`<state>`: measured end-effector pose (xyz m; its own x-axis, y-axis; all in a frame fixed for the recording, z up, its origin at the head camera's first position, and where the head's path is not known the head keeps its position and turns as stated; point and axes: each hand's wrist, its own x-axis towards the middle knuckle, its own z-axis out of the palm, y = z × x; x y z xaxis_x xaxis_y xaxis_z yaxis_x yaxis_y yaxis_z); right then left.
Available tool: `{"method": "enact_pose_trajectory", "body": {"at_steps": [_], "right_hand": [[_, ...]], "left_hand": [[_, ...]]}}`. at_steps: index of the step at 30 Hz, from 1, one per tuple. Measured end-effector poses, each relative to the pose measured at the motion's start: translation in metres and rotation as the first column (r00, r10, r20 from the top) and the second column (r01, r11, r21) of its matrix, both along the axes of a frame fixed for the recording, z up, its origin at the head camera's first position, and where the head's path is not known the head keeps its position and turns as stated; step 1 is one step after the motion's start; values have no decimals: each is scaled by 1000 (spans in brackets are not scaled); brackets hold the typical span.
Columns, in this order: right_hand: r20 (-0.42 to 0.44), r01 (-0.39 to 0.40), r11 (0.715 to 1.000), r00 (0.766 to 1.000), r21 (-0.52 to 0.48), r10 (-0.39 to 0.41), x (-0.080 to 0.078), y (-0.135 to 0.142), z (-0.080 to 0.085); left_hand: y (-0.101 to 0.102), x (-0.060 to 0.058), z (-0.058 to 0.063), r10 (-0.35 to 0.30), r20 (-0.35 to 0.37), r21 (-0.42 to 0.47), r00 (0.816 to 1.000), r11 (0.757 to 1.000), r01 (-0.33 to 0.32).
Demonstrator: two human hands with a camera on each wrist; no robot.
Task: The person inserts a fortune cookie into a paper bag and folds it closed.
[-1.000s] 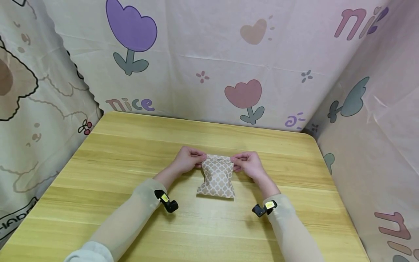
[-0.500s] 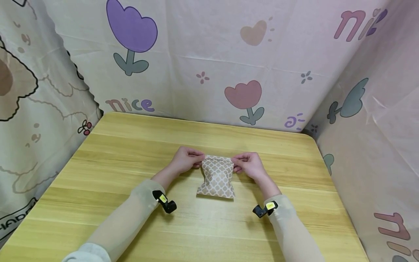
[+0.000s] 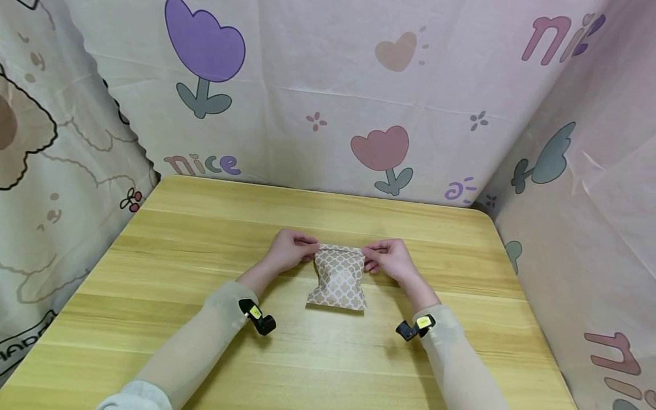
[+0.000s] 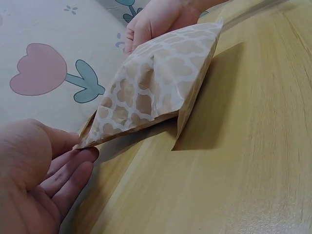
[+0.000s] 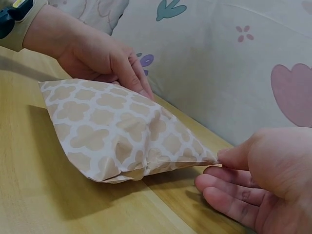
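Note:
A small tan paper bag [image 3: 338, 279] with a white lattice pattern lies at the middle of the table, its far end folded over. My left hand [image 3: 291, 250] pinches the far left corner between thumb and fingers. At the far right corner, my right hand [image 3: 390, 259] pinches the bag the same way. In the left wrist view the paper bag [image 4: 151, 83] looks puffed out in the middle, with its near edge raised off the wood. The right wrist view shows the pinched corner of the bag [image 5: 195, 151] drawn to a point. What is inside is hidden.
The wooden table [image 3: 205, 205] has rounded far corners. A printed cloth [image 3: 307, 68] with tulips hangs behind it, and more cloth [image 3: 605, 228] hangs along the right side. Each forearm wears a black wrist camera [image 3: 261, 319].
My left hand has shifted slightly left along with the bag's far corner. The right hand stays almost in place, and both keep pinching the bag.

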<state>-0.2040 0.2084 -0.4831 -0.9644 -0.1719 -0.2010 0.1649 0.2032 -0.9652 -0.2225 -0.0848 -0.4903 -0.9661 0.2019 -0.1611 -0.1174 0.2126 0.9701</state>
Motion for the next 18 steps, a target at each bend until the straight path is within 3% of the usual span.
{"method": "enact_pose_trajectory", "body": {"at_steps": [10,18], "right_hand": [[2,-5,1000,1000,-22,5,-1,1,-1],[20,14,1000,1000,-26,-13,2,2,1]], "left_hand": [[-5,-2,-1,-10,-96,-121,995,993,-2],[-7,-1,1,-11,-121,-143,993,990,-7]]}}
